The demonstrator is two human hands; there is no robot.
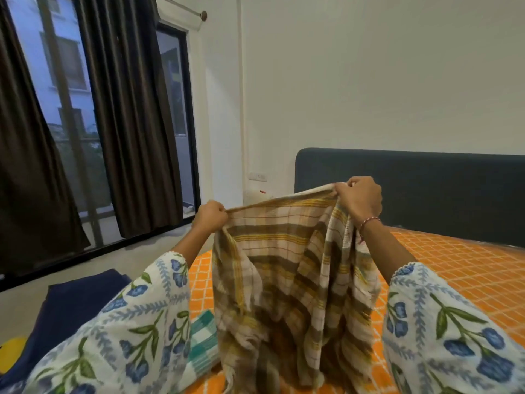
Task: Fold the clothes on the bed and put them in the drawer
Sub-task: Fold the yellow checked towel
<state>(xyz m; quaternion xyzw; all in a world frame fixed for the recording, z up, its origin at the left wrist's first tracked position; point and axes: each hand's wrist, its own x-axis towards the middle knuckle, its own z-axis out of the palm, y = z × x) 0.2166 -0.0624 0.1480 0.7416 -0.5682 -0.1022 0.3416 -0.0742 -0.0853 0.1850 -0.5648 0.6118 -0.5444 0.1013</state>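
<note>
Above the bed (466,268), the left hand (210,216) is pinching the left corner of the checked cloth (287,280), fingers curled tight on its top edge. The right hand (360,198) is gripping the other corner, and the cloth is hanging down onto the bed.

I am seeing dark brown curtains (133,115) hanging from a rod (181,8) over a black-framed glass door (71,115) on the left, with a pale building showing outside. A white wall (369,75) is filling the background, carrying a switch plate (258,176) just beside a dark headboard (426,189).
</note>
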